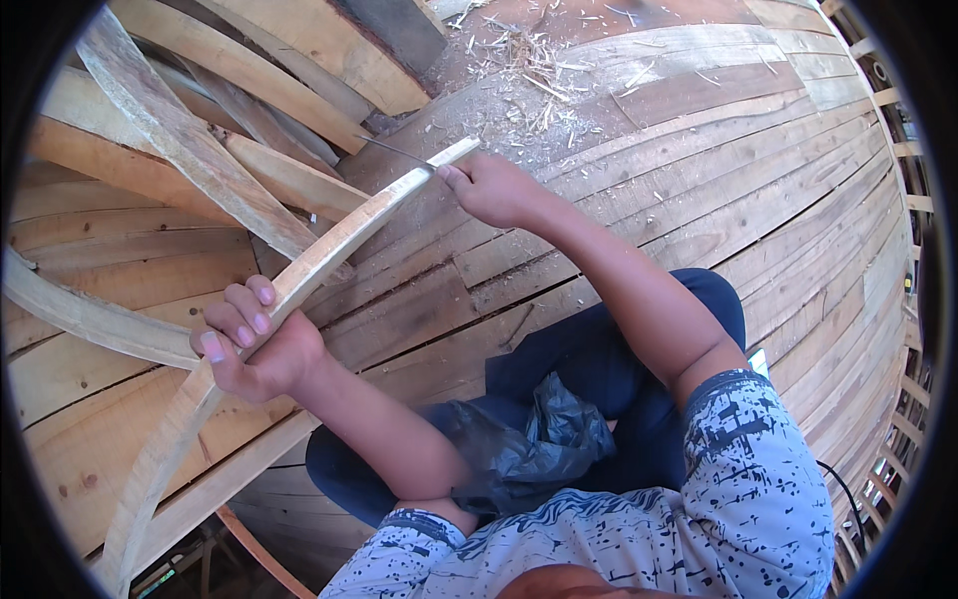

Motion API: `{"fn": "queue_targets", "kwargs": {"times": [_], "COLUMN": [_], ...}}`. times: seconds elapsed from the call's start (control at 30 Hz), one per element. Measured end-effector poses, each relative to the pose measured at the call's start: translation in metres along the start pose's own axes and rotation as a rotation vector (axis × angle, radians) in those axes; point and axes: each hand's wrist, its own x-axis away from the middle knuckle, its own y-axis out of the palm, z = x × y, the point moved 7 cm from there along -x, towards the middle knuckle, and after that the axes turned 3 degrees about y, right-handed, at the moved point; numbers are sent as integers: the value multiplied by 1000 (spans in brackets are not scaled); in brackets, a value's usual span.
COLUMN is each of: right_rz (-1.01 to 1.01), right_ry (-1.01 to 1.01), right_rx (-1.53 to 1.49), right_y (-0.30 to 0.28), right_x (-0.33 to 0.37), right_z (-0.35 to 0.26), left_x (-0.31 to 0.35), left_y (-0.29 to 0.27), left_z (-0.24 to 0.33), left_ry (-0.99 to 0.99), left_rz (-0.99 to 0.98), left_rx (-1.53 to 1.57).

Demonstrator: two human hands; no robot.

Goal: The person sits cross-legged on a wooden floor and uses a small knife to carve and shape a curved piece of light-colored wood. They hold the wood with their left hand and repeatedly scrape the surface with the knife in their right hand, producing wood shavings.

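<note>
A long curved strip of pale wood (344, 238) slants from the lower left up to the middle of the head view. My left hand (261, 344) is closed around it partway along, fingers over the far side and thumb at the left. Close to the strip's far end, my right hand (494, 190) is a fist around a thin dark metal tool (397, 150). Its slender, blade-like length lies across the strip and sticks out to the left. The fist hides the tool's handle, so its exact kind cannot be told.
Wood shavings (529, 65) are scattered over the plank floor (639, 220) ahead. Several thick timbers (289, 50) and curved wooden pieces (100, 309) lie at the left. A dark plastic bag (549, 439) rests in my lap. Slatted framing (910, 394) runs along the right edge.
</note>
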Motion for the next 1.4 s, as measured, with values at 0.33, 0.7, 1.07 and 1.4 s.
{"fn": "queue_targets", "kwargs": {"times": [0.33, 0.7, 1.07, 1.4], "right_rz": [114, 258, 141, 168], "right_ry": [94, -73, -150, 0], "right_rx": [15, 93, 175, 159], "right_y": [-3, -5, -2, -6], "right_x": [-13, 16, 35, 14], "right_z": [32, -12, -37, 8], "left_x": [1, 8, 8, 9], "left_y": [6, 15, 15, 19], "left_z": [-4, 1, 6, 6], "left_ry": [-1, 8, 31, 20], "left_rz": [-125, -323, -408, -419], "left_rx": [27, 92, 81, 86]}}
